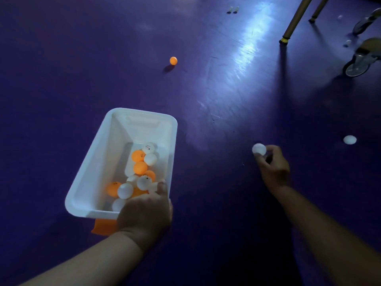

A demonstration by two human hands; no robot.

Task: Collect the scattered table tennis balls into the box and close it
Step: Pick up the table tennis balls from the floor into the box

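Note:
A white plastic box (97,159) hangs over the purple floor, open at the top, with several orange and white table tennis balls in its near end. My left hand (144,213) grips the box's near right corner, thumb over the rim. An orange piece (104,227), perhaps the lid, shows under that corner. To the right, my right hand (272,164) pinches a white ball (259,149) in its fingertips, low over the floor. Another white ball (349,139) lies right of that hand. A lone orange ball (173,60) lies farther off, beyond the box.
Two table legs (294,20) stand at the back right, beside a wheeled frame with a caster (355,67). Small white balls lie far away at the top (233,9) and near the wheels (348,42). The purple floor (226,89) shines with a light streak.

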